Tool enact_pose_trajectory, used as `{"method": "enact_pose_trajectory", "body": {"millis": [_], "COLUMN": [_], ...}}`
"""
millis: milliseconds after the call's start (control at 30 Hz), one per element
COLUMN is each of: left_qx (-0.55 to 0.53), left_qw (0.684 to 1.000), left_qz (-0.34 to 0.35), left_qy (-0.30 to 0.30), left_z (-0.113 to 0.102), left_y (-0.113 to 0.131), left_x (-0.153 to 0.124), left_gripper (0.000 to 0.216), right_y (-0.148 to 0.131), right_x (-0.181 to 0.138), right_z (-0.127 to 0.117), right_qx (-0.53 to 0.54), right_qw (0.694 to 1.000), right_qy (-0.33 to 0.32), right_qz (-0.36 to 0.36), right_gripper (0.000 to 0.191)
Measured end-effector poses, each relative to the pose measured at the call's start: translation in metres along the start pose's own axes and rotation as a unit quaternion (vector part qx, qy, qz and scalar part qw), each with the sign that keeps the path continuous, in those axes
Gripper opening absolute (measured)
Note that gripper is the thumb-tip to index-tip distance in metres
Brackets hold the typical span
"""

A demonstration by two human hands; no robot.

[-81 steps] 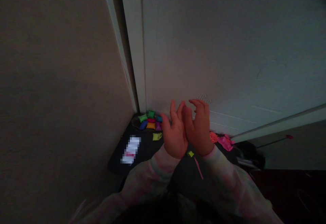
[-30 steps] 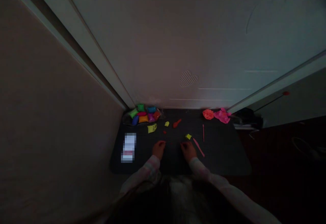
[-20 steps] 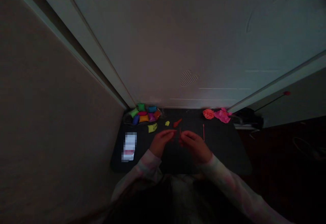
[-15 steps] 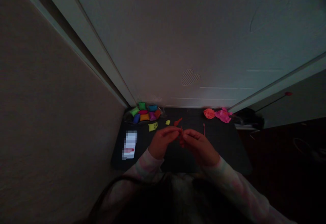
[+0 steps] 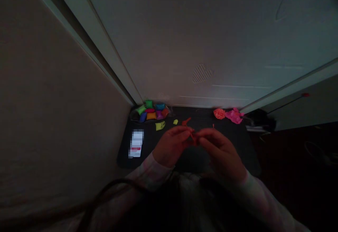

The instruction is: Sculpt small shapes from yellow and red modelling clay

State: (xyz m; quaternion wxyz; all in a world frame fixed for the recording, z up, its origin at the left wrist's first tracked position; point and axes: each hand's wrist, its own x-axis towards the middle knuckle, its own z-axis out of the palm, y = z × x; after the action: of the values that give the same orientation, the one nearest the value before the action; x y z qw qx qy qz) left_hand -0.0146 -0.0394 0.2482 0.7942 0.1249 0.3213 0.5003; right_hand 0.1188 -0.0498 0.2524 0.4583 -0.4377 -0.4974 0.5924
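The left hand [image 5: 171,147] and right hand [image 5: 223,152] have risen off the black tabletop [image 5: 245,147]; both grips now pinch one small red clay piece [image 5: 193,137], worked in mid-air.

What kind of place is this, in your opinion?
Probably a dim home corner used for crafts: a dark mat against a white door, a pile of bright packets, left hand and right hand pinching a red piece.

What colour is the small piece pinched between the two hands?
Red: the small piece shows best in the head view, dimly lit.
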Motion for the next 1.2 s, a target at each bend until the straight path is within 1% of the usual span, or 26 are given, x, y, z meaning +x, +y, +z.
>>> {"method": "enact_pose_trajectory", "body": {"millis": [100, 167, 233, 433, 700, 833, 900, 1033, 1200], "left_qx": [-0.035, -0.044, -0.049, -0.051, -0.029, 0.007, 0.032, 0.067, 0.092], "left_qw": [0.999, 0.999, 0.998, 0.998, 0.998, 0.999, 0.998, 0.995, 0.992], "left_qz": [-0.008, -0.009, -0.009, 0.001, 0.016, 0.030, 0.041, 0.063, 0.068], "left_qy": [-0.005, -0.016, -0.024, -0.047, -0.045, -0.036, -0.030, -0.041, -0.044], "left_z": [0.008, 0.011, 0.014, 0.019, 0.019, 0.018, 0.017, 0.015, 0.013], "left_y": [0.002, 0.002, 0.002, 0.003, 0.003, 0.002, 0.003, 0.003, 0.002], "left_x": [-0.006, -0.009, -0.011, -0.014, -0.017, -0.017, -0.017, -0.017, -0.016], "left_gripper": [0.006, 0.006, 0.006, 0.005, 0.006, 0.006, 0.005, 0.003, 0.004], "right_y": [-0.003, -0.004, -0.005, -0.008, -0.011, -0.013, -0.013, -0.015, -0.014], "right_x": [-0.005, -0.007, -0.007, -0.009, -0.013, -0.013, -0.012, -0.013, -0.014], "right_z": [0.000, 0.001, 0.001, 0.000, -0.002, -0.001, -0.001, -0.002, -0.002], "right_qx": [-0.100, -0.140, -0.156, -0.153, -0.175, -0.181, -0.177, -0.154, -0.127], "right_qw": [0.989, 0.978, 0.970, 0.963, 0.956, 0.957, 0.961, 0.973, 0.983], "right_qy": [0.003, 0.004, 0.009, 0.017, -0.022, -0.033, -0.037, -0.042, -0.038], "right_qz": [-0.105, -0.156, -0.184, -0.221, -0.235, -0.222, -0.210, -0.166, -0.125], "right_gripper": [0.020, 0.025, 0.027, 0.030, 0.030, 0.026, 0.023, 0.016, 0.014]}}
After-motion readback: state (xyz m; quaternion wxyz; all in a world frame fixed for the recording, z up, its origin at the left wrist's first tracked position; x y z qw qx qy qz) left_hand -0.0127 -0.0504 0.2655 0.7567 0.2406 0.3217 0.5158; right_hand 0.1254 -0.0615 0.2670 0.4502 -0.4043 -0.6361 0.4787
